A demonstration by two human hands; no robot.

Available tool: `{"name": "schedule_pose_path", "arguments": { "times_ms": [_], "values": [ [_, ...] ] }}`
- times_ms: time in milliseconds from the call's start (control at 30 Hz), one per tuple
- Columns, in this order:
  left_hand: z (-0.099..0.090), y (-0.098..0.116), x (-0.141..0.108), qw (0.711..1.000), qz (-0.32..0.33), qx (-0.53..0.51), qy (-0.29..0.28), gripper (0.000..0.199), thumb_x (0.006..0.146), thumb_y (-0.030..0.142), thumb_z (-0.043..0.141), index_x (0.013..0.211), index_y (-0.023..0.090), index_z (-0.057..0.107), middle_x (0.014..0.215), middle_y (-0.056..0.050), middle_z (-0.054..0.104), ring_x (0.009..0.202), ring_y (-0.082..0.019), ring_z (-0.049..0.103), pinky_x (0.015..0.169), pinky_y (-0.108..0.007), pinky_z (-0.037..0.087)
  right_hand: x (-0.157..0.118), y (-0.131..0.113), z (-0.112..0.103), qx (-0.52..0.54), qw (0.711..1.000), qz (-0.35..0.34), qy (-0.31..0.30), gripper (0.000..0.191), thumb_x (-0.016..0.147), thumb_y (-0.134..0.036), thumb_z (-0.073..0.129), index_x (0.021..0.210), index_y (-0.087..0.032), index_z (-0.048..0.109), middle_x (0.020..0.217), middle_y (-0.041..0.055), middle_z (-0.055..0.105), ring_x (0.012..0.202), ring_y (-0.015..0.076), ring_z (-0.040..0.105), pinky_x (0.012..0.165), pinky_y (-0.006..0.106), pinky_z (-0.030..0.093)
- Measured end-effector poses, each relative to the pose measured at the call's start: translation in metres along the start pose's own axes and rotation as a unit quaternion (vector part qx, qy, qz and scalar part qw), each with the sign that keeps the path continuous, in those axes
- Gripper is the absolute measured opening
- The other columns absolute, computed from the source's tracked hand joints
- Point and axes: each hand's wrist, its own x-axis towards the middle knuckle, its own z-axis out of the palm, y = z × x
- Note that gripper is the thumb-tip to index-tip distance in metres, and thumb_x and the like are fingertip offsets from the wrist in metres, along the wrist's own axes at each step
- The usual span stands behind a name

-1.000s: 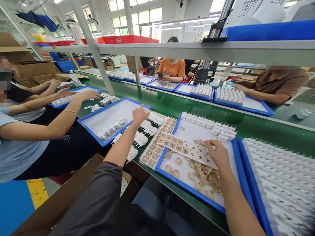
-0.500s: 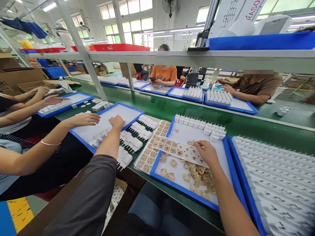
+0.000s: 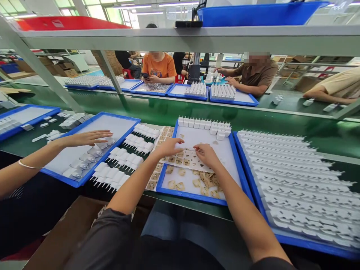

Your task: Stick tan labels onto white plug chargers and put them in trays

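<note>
A white sheet (image 3: 180,160) of tan die-cut pieces lies across the left edge of a blue-rimmed tray (image 3: 235,165). My left hand (image 3: 170,147) is over the sheet's upper edge, thumb and fingers apart, with nothing visible in it. My right hand (image 3: 208,155) is at the sheet's right part with its fingertips drawn together; whatever they hold is too small to make out. Loose tan pieces (image 3: 206,180) are heaped in the tray below the sheet. White plug housings (image 3: 194,123) with pins stand in a row along the tray's far side.
To the right is a tray full of white housings (image 3: 292,180). Rows of white plugs (image 3: 112,174) lie left on the green bench, beside another blue-rimmed tray (image 3: 112,123). A co-worker's hand (image 3: 87,138) is over that tray. A shelf (image 3: 157,39) crosses above.
My left hand has left the neighbouring tray and come right to the sheet. My right hand remains near the sheet. The view has turned to the right and downward.
</note>
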Motion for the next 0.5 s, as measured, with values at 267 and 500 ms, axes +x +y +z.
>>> {"name": "schedule_pose_path", "arguments": {
  "times_ms": [267,500],
  "values": [
    [0.011,0.016,0.022,0.988,-0.046,-0.005,-0.145,0.054,0.063,0.027,0.069,0.117,0.023,0.063,0.108,-0.006,0.070,0.092,-0.024,0.065,0.078,-0.029,0.049,-0.001,-0.012,-0.001,0.006,0.999,-0.036,-0.008,0.022,0.082,-0.023,0.061,0.104,-0.022,0.067,0.106,0.0071,0.071,0.104,0.0272,0.057,0.096,0.047,0.039],
    [-0.010,0.013,0.021,0.977,-0.065,-0.053,-0.194,0.037,0.070,0.039,0.065,0.101,0.020,0.066,0.083,-0.002,0.070,0.065,-0.016,0.061,0.058,-0.024,0.043,-0.006,-0.034,-0.012,0.028,0.993,-0.093,0.065,0.031,0.085,-0.022,0.059,0.116,-0.024,0.064,0.114,0.0085,0.065,0.107,0.0262,0.055,0.094,0.043,0.040]
  ]
}}
